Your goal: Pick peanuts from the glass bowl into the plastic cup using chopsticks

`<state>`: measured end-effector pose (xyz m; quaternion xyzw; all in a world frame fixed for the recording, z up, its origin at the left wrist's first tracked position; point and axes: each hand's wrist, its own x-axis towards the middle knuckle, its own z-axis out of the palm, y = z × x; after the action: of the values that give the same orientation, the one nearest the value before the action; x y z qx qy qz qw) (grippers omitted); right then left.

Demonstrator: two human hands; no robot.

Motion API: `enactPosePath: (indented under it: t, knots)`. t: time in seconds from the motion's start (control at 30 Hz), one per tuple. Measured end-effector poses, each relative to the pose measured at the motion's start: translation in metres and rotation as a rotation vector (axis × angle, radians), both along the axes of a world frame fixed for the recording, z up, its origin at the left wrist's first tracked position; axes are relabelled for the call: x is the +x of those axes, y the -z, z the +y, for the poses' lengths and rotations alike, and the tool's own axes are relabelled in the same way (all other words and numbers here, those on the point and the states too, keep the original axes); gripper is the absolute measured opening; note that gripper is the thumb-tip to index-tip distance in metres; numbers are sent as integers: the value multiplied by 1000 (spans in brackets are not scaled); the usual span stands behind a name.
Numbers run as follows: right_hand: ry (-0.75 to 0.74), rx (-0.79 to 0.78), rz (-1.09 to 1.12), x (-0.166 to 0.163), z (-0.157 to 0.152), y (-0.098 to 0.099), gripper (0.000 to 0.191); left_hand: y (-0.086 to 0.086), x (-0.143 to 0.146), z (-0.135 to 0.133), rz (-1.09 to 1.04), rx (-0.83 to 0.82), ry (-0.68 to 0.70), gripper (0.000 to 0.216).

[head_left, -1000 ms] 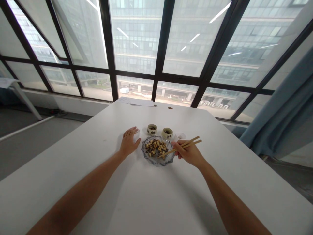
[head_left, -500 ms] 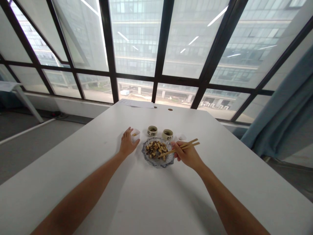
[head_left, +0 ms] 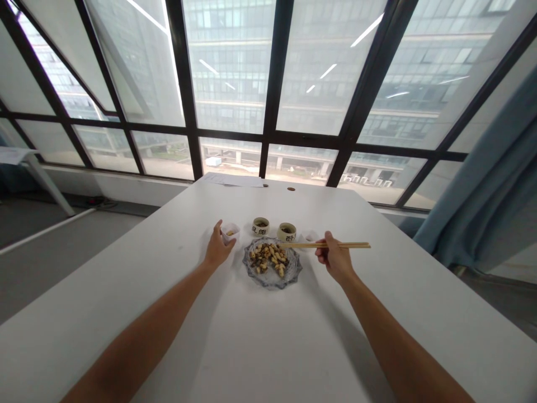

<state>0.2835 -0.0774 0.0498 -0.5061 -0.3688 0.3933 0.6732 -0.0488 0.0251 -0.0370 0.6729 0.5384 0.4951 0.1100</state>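
My left hand (head_left: 216, 247) holds a small white cup (head_left: 235, 235) between thumb and fingers, left of the glass dish. Something yellowish lies inside that cup. My right hand (head_left: 335, 256) is closed around a pair of wooden chopsticks (head_left: 302, 245), which point left, nearly level. Their tips are over the far side of the clear glass dish (head_left: 271, 281); whether they pinch anything is too small to tell. Pale nut-like pieces mixed with dark bits (head_left: 268, 258) fill the dish's middle.
Behind the dish stand two small ceramic cups with dark lettering, a left one (head_left: 260, 226) and a right one (head_left: 286, 232), both with dark contents. Another white cup (head_left: 310, 236) is partly behind the chopsticks. Paper sheets (head_left: 235, 180) lie at the white table's (head_left: 251, 347) far edge.
My right hand has moved right, and the chopsticks have swung from a slant in the food to nearly level above the dish's far side. My left hand stays at the white cup.
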Motion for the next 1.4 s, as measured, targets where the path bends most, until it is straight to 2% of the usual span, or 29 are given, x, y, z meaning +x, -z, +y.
enactPosePath:
  t: [0.1,0.2,0.33,0.57,0.7,0.93,1.07,1.17,1.23,1.3,1.4]
  knots:
    - [46,-74,201,8,7,10,45,-1,0,2,-37,69,33,81]
    - [75,-112,308,13,9,16,42,-3,0,0,-28,157,75,81]
    - [83,-118,357,17,9,18,42,-10,0,-5,32,234,104,79]
    - [88,-97,364,21,11,23,41,-16,-3,-9,59,262,71,77]
    - [103,-90,371,21,11,23,40,-18,-3,-11,59,233,42,74]
    - [172,-73,416,22,12,15,40,-18,-3,-12,39,85,-156,75]
    - [209,-53,425,25,12,13,40,-21,-17,-5,102,-27,-154,78]
    - [229,-48,435,27,13,11,40,-34,-20,-2,201,-32,-154,83]
    - [238,-42,440,28,13,10,40,-47,-11,1,291,77,-120,78]
    - [241,-23,433,27,13,10,39,-60,9,7,384,155,-30,68]
    - [232,18,363,22,12,11,40,-72,46,24,476,74,119,66]
